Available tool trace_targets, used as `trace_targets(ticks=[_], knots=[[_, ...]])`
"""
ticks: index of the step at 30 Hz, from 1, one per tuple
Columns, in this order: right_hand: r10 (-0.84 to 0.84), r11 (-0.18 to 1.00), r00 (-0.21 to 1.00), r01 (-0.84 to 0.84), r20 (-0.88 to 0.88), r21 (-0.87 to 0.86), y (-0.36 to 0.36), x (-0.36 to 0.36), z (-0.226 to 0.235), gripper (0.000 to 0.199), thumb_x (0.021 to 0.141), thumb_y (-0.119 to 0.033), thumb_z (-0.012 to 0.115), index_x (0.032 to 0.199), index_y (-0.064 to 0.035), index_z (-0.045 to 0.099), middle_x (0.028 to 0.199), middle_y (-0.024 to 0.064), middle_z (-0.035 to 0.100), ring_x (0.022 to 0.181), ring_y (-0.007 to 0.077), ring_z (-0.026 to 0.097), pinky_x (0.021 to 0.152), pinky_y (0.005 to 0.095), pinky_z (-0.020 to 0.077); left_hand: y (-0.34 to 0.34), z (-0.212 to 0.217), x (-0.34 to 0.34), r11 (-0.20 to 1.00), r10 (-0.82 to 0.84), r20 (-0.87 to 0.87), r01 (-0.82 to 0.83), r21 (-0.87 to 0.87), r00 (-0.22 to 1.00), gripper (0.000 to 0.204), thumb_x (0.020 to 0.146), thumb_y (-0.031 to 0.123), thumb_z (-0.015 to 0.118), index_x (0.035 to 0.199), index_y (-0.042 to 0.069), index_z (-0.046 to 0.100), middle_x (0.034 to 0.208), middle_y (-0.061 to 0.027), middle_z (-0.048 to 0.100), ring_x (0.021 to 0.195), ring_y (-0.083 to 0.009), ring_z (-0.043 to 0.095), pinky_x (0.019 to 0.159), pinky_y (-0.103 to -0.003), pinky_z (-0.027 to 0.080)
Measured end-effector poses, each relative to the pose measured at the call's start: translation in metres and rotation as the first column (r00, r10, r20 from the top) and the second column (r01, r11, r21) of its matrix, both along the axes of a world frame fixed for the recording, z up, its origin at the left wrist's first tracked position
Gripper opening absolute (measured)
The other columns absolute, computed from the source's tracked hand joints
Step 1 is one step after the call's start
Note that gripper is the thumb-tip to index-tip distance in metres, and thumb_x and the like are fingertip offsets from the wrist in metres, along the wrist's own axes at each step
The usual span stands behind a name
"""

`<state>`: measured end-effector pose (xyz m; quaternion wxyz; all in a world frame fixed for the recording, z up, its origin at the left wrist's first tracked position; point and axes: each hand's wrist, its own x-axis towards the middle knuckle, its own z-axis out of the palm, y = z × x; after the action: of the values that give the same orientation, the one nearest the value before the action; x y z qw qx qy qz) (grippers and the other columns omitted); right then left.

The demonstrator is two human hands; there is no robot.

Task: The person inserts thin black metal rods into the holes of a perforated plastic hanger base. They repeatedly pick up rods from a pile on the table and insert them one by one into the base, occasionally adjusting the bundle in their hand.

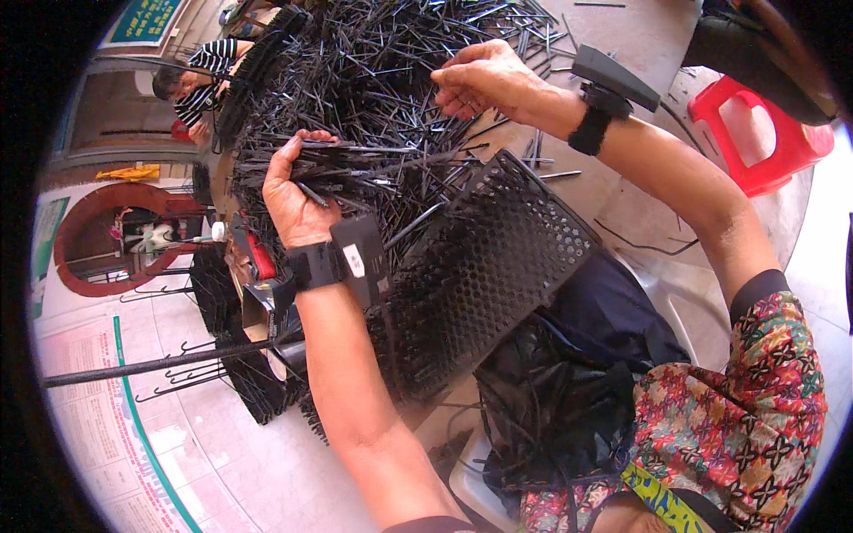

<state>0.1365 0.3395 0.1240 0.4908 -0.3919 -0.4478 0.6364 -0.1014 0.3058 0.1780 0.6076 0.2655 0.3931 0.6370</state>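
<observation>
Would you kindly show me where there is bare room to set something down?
The brownish surface has a bare patch beyond the right forearm, right of the heap of black sticks. Another lies between that forearm and the perforated black tray, holding a thin wire. Crowded: the heap, and around the left hand, which holds a bundle of sticks.

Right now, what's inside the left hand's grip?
Left hand holds a bundle of thin black sticks. The outer sticks cover the inner ones, so the full count can't be seen.

Tan surface (629,31) — black sticks (364,84) heaped, some strewn.
</observation>
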Motion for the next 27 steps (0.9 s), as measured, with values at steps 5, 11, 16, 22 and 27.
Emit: trace_targets(ticks=[5,11,16,22,27], knots=[[0.071,0.997,0.99,-0.07,-0.119,0.01,-0.043,0.005,0.011,0.023,0.081,-0.016,0.065,0.089,0.0052,0.058,0.071,0.0147,0.064,0.057,0.0186,0.063,0.049,0.0286,0.0535,-0.045,0.021,0.012,0.987,-0.126,-0.016,0.127,0.095,0.992,0.016,0.078,0.013,0.058,0.088,0.0,0.058,0.085,-0.0131,0.061,0.08,-0.0254,0.059,0.076,-0.036,0.049],[0.267,0.964,0.94,-0.262,-0.212,0.05,-0.098,0.0,0.026,0.032,0.084,-0.025,0.062,0.092,0.0056,0.056,0.074,0.0175,0.064,0.061,0.0215,0.065,0.052,0.0301,0.0543,-0.126,0.028,0.041,0.968,-0.199,-0.032,0.202,0.146,0.979,0.024,0.079,0.02,0.058,0.095,0.002,0.055,0.088,-0.0101,0.06,0.075,-0.0228,0.058,0.072,-0.032,0.049],[0.36,0.868,0.844,-0.46,-0.399,-0.189,-0.135,-0.021,0.018,0.038,0.087,-0.03,0.059,0.09,0.0071,0.051,0.072,0.0231,0.062,0.06,0.031,0.063,0.054,0.0385,0.0542,-0.182,0.01,0.071,0.958,-0.271,0.258,0.233,0.169,0.927,0.036,0.077,0.004,0.058,0.111,0.005,0.046,0.094,-0.0089,0.054,0.088,-0.0217,0.053,0.073,-0.036,0.05],[0.339,0.845,0.785,-0.496,-0.519,-0.199,-0.181,-0.029,0.005,0.031,0.09,-0.023,0.053,0.1,0.0061,0.053,0.075,0.0136,0.061,0.051,0.0195,0.058,0.042,0.0301,0.0487,-0.232,-0.023,0.088,0.938,-0.343,0.255,0.315,0.145,0.904,0.046,0.072,0.005,0.061,0.115,0.006,0.045,0.091,-0.0078,0.052,0.083,-0.0211,0.051,0.07,-0.035,0.05],[0.109,0.858,0.87,-0.327,-0.481,-0.397,-0.193,-0.041,-0.023,0.02,0.087,-0.013,0.056,0.099,0.0037,0.055,0.083,0.013,0.062,0.058,0.0204,0.06,0.048,0.034,0.0508,-0.259,-0.061,0.083,0.944,-0.328,0.13,0.33,0.003,0.936,0.049,0.069,0.006,0.062,0.115,0.006,0.045,0.088,-0.0089,0.054,0.078,-0.0222,0.054,0.065,-0.035,0.05]])
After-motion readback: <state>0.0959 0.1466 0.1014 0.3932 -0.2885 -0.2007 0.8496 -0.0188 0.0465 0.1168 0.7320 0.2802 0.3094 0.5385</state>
